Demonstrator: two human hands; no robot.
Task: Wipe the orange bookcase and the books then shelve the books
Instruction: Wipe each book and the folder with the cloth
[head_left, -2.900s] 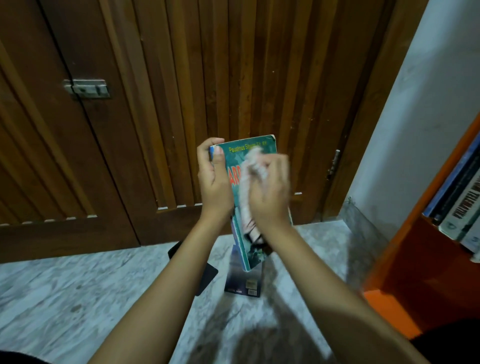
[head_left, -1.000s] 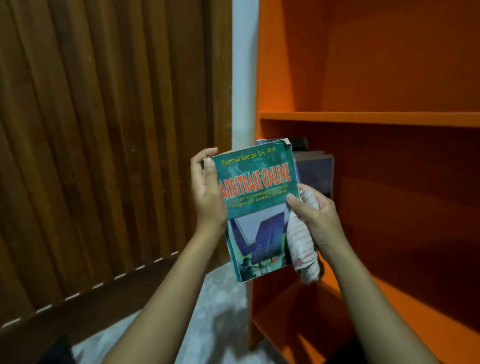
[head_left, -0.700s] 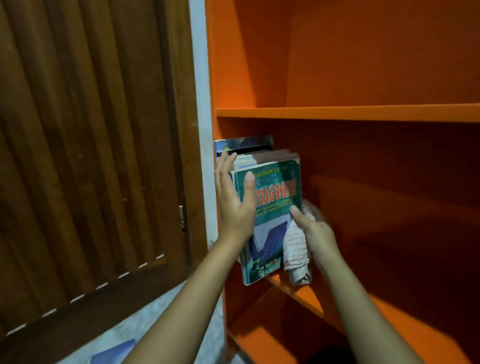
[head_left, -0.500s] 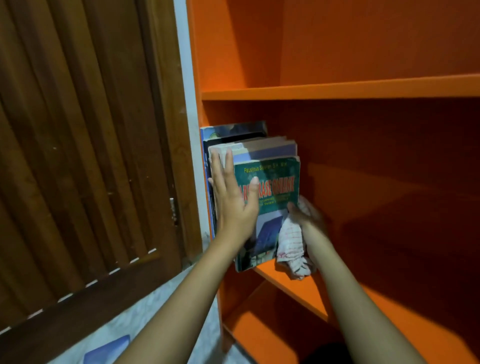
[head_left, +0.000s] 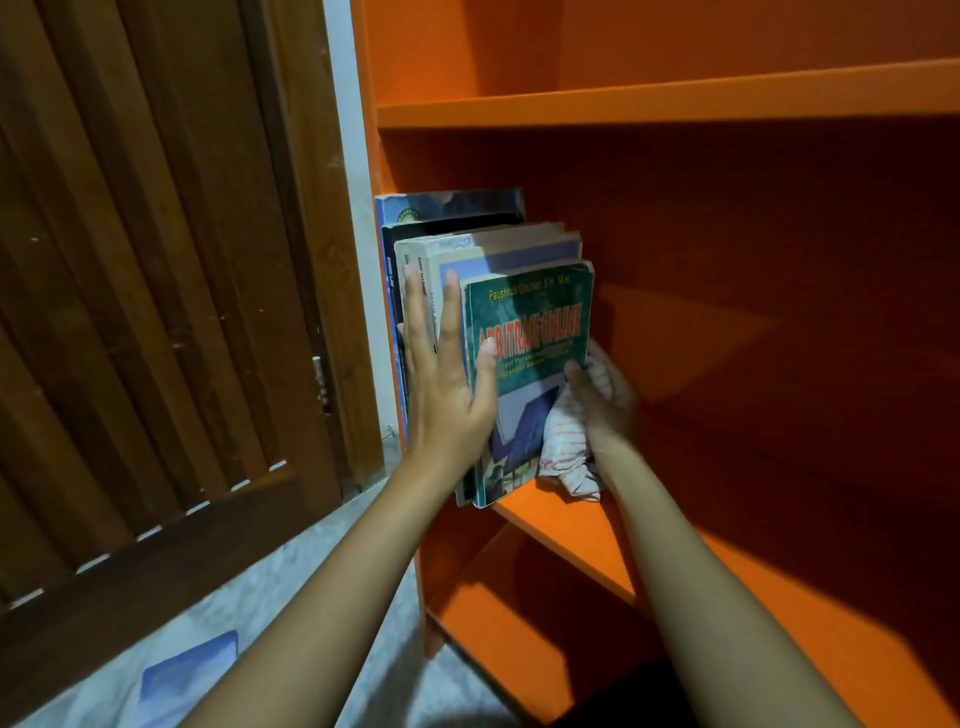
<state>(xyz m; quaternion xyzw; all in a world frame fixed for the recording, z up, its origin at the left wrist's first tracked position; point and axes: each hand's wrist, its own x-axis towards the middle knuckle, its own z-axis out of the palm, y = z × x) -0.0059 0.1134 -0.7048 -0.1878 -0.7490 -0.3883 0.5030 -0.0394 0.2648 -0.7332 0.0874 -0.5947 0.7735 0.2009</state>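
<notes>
Left grip (head_left: 447, 395) flat, fingers straight, right grip (head_left: 608, 410) curled round cloth (head_left: 563, 447), arms extended

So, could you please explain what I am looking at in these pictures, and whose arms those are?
No machine here: a person wears one wide-angle camera on the head, looking down at their own two arms. The left hand lies flat, fingers straight, against a row of books standing on a shelf of the orange bookcase, its thumb on the green book at the row's right end. The right hand grips a striped cloth beside that book. A wooden door stands to the left, and a blue book lies on the floor.
</notes>
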